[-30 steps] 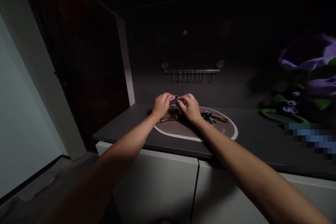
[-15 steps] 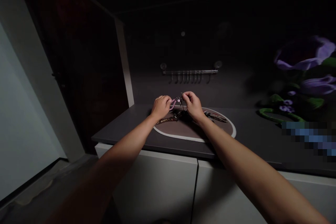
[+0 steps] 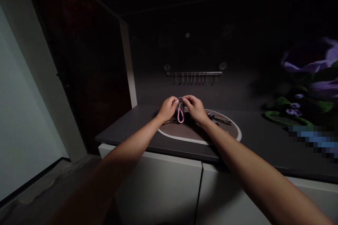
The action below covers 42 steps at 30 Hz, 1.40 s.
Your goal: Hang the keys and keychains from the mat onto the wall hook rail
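Note:
Between my hands a metal key ring (image 3: 180, 98) is held up, with a pink loop strap (image 3: 180, 116) hanging from it. My left hand (image 3: 168, 108) pinches the ring's left side with thumb and fingers. On its right side, my right hand (image 3: 194, 107) pinches it as well. Small metal parts hang at the top of the strap, too small to make out. Below lies an oval brown mat (image 3: 185, 133) with a white rim. A patterned strap (image 3: 223, 120) rests on its right side, and a lettered strap (image 3: 170, 122) shows partly behind my left hand.
A clear rail with hooks (image 3: 194, 73) is fixed to the dark wall behind the mat. Purple flowers with green leaves (image 3: 307, 66) stand on the dark countertop (image 3: 118, 123) at the right. White cabinet doors (image 3: 161, 190) lie below.
My left hand has moved from the pink strap up to the ring, close to my right hand. The pink strap now hangs straight down. The view has shifted slightly.

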Tool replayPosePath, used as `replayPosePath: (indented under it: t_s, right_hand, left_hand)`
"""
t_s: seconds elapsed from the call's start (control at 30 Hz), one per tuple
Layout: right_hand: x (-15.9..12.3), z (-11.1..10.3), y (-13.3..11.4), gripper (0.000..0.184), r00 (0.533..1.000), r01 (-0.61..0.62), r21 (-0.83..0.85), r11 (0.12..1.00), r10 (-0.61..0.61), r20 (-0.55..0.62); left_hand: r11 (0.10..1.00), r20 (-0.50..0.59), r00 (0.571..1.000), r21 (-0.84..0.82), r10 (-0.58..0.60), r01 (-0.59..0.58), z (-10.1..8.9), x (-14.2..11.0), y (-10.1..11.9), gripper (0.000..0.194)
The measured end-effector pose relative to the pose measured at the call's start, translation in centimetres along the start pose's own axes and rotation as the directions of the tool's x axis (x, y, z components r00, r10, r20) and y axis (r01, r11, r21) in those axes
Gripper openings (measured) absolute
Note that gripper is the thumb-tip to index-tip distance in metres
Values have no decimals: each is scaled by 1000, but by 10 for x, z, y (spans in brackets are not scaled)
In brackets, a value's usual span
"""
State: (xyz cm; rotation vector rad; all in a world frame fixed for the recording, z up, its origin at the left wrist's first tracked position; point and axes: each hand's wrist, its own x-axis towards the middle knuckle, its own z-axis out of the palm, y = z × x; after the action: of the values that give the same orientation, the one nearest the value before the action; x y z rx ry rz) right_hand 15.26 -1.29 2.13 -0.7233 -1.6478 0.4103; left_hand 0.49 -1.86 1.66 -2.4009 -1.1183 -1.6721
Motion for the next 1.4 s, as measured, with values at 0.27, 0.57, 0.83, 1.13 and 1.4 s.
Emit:
replayPosePath:
  t_s: [0.27, 0.57, 0.83, 1.13, 1.4]
  right_hand:
    - [-1, 4, 3, 31, 979, -195, 195, 961, 181, 89]
    - [-3, 7, -5, 33, 963, -268, 219, 938, 254, 90]
    - [23, 15, -12, 26, 983, -168, 101, 981, 159, 95]
    - [76, 33, -2, 14, 939, -326, 249, 912, 343, -28]
    - [119, 46, 24, 24, 912, -317, 63, 946, 322, -254]
  left_hand:
    - [951, -9, 981, -251, -192, 183, 6, 0, -4, 15]
    - [930, -47, 967, -290, -249, 226, 7, -1, -5, 16]
    - [983, -126, 978, -98, -166, 154, -1, 1, -15, 21]
    - [940, -199, 960, 239, -198, 244, -13, 3, -30, 30]
    - [863, -169, 954, 409, -249, 298, -15, 2, -34, 31]
